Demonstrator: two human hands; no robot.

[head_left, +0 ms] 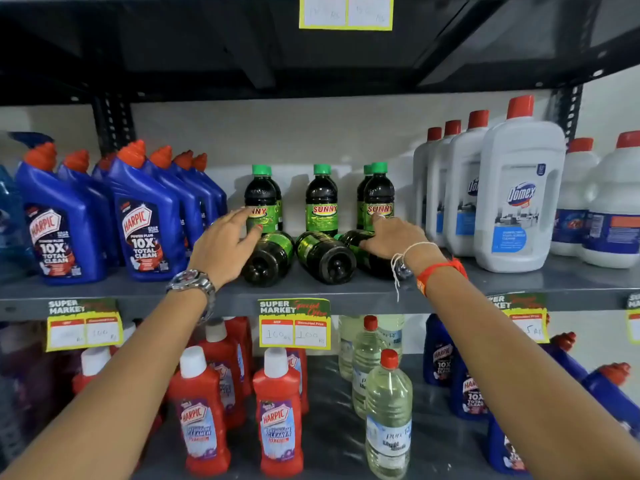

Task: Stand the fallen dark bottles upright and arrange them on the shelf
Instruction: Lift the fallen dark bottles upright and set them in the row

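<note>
Three dark bottles lie on their sides on the grey shelf [311, 292], bases toward me: a left one [266, 259], a middle one [325, 256] and a right one [353, 239]. Behind them several dark, green-capped Sunny bottles stand upright, such as one [321, 199] in the middle. My left hand [225, 242] hovers over the left fallen bottle with fingers spread, holding nothing. My right hand [394, 237] rests on the right fallen bottle, fingers curled over it and hiding most of it.
Blue Harpic bottles [145, 216] crowd the shelf to the left. Tall white Domex bottles [519, 192] stand to the right. The upper shelf [311, 64] hangs low above. Below, red Harpic bottles [277, 414] and clear bottles [388, 417] stand.
</note>
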